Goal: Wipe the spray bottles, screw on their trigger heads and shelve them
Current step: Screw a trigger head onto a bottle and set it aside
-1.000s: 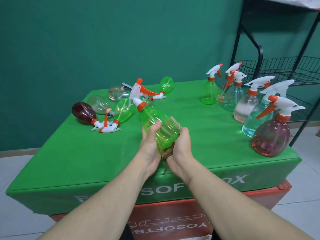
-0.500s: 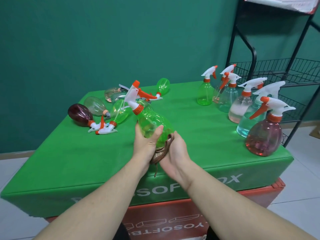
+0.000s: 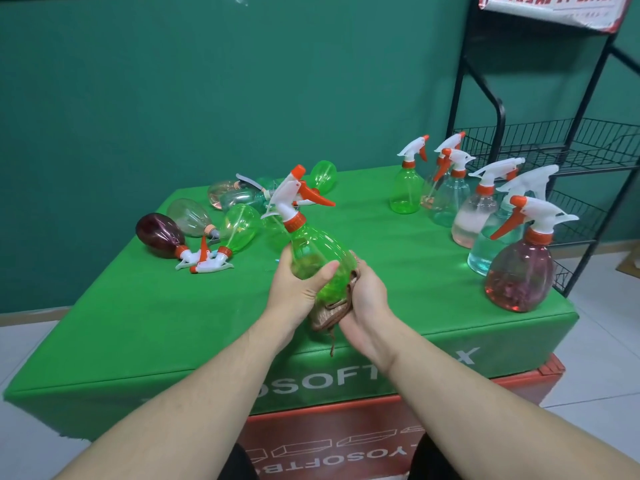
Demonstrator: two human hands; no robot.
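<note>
Two hands work one green spray bottle (image 3: 311, 251) at centre, above the near half of the table. Left hand (image 3: 298, 292) curls fingers and thumb round the bottle's body; right hand (image 3: 367, 303) holds a brown cloth (image 3: 332, 313) cupped against the bottle's base, fingers curled under it. Bottle tilts up and to the left, with its white-and-orange trigger head (image 3: 294, 199) on.

Left pile, lying on their sides: about seven bottles, exact count unclear where they overlap. One dark red bottle (image 3: 157, 233), one clear bottle (image 3: 188, 216), one green bottle (image 3: 240, 226), one pinkish bottle (image 3: 221, 192), one green bottle at the back (image 3: 323, 174). Two trigger heads (image 3: 207, 261) lie crossed at the front of that pile, still on their bottles' necks.

Right group, upright, six bottles with heads on: one small green bottle (image 3: 405, 192), two clear ones (image 3: 446, 199) behind each other, one pale pink bottle (image 3: 472, 216), one pale blue bottle (image 3: 491, 237), one rose bottle (image 3: 517, 278) nearest.

Surface: green padded block (image 3: 156, 323) with white lettering on its front, set on a red block (image 3: 329, 445). Black wire rack (image 3: 554, 143) stands just right of the table. Dark green wall (image 3: 173, 81) behind, pale tiled floor (image 3: 606, 341).
</note>
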